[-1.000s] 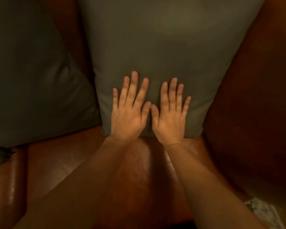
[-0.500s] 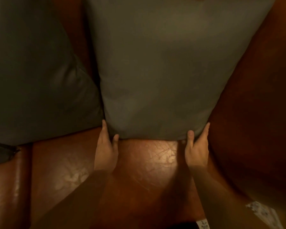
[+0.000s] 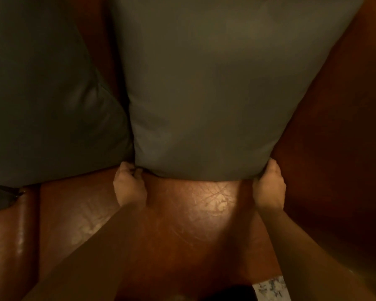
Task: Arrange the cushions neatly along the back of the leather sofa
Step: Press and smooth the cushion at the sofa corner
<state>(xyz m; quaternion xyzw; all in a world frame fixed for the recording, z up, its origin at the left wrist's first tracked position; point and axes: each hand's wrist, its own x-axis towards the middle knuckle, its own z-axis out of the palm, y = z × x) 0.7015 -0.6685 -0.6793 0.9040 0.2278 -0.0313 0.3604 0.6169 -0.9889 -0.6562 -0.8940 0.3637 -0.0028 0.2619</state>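
Observation:
A large grey cushion point(image 3: 215, 90) stands upright against the back of the brown leather sofa point(image 3: 193, 213), filling the middle of the view. My left hand point(image 3: 129, 183) grips its lower left corner with curled fingers. My right hand point(image 3: 269, 185) grips its lower right corner the same way. A second, darker grey cushion point(image 3: 41, 101) leans against the sofa back to the left, its side touching the first cushion.
The sofa's armrest point(image 3: 339, 137) rises close on the right of the held cushion. A seam between seat pads point(image 3: 24, 224) runs down at the left. A patch of patterned floor or rug point(image 3: 269, 287) shows at the bottom edge.
Both hands left the cushion's front, where they pressed flat, slid out to its two lower corners and curled around them. The view has come a little closer.

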